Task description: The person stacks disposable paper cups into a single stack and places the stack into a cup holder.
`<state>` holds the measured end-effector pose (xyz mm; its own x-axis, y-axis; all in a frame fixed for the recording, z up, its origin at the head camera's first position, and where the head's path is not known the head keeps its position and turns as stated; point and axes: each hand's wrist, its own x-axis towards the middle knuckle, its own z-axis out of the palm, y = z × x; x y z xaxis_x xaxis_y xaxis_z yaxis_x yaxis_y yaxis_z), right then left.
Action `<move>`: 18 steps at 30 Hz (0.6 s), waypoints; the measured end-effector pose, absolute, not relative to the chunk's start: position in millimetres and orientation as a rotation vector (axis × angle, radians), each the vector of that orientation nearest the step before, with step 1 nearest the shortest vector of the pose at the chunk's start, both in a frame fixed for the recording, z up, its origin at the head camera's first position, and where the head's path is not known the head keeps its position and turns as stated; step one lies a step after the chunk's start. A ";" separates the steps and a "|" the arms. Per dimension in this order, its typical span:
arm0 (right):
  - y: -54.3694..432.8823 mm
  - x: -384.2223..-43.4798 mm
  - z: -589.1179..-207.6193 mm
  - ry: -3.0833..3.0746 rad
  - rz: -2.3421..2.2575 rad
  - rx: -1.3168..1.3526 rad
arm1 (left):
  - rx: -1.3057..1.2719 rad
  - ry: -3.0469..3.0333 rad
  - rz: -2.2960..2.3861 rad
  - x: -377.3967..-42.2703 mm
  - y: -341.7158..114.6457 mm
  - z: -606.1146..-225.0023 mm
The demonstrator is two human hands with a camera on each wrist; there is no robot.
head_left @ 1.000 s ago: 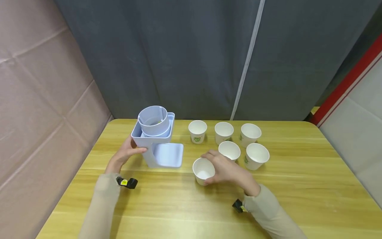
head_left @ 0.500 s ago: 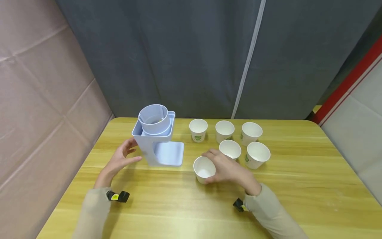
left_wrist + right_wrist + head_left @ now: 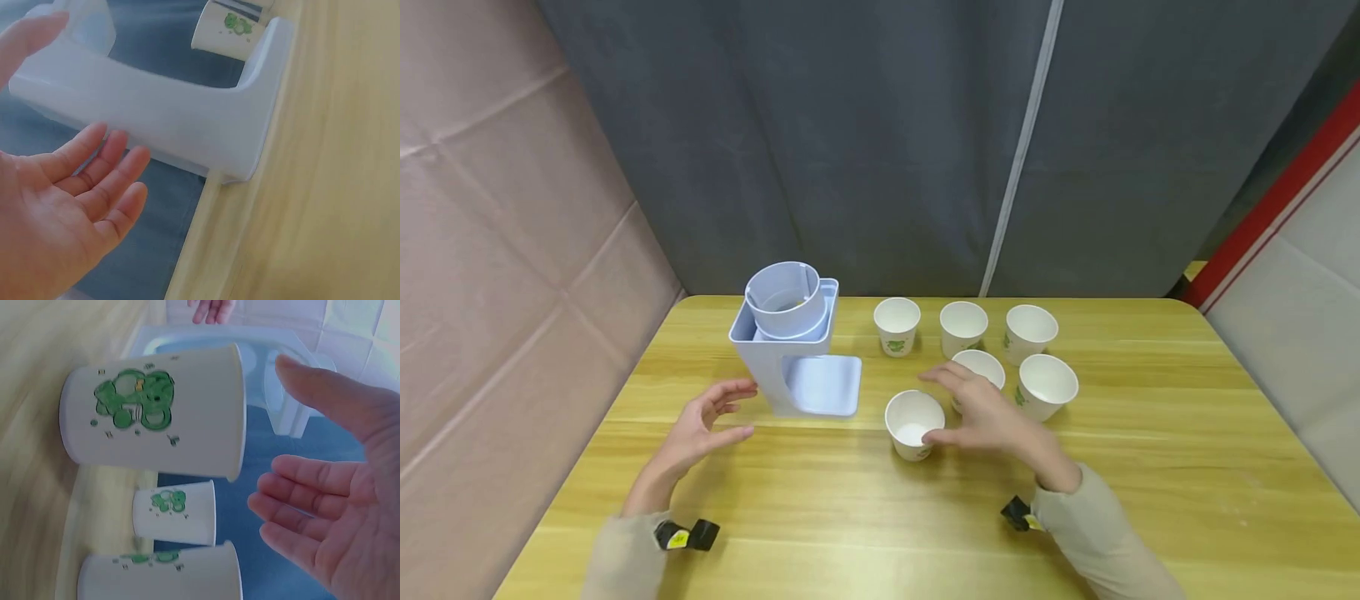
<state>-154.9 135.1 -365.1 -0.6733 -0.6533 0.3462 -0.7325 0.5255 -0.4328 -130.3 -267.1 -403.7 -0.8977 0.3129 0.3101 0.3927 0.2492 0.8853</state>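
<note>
A pale blue plastic stand point(image 3: 767, 367) with a round cup-like top piece point(image 3: 786, 302) and a flat lower tray point(image 3: 824, 386) stands at the left of the table. Just left of it and apart from it, my left hand point(image 3: 694, 429) is held with fingers relaxed and nothing in them. Right of the stand sits a white paper cup point(image 3: 913, 425), upright, printed with a green cartoon animal. Around that cup's right side my right hand point(image 3: 988, 414) is spread, thumb over the near rim in the head view; the right wrist view shows the fingers off the cup.
Behind the right hand stand several more white paper cups point(image 3: 897, 327), upright in two loose rows, one partly hidden by the hand. A dark grey curtain point(image 3: 880, 150) hangs behind the wooden table point(image 3: 820, 517). A pale pink sheet point(image 3: 512, 275) is at the left.
My left hand has let go of the stand and drawn back toward me. The right hand has loosened from the paper cup and shifted right; the cup stays in place.
</note>
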 end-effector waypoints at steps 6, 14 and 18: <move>149.2 -156.0 -367.1 -2.535 0.874 1.173 | -0.731 -2.400 -1.719 -121.5 -262.4 -398.1; 171.1 -153.2 -366.3 -2.445 0.901 1.070 | -0.959 -2.303 -1.836 -116.8 -240.2 -395.7; 182.1 -151.9 -364.1 -2.416 0.884 0.998 | -1.060 -2.225 -1.909 -118.1 -223.5 -398.5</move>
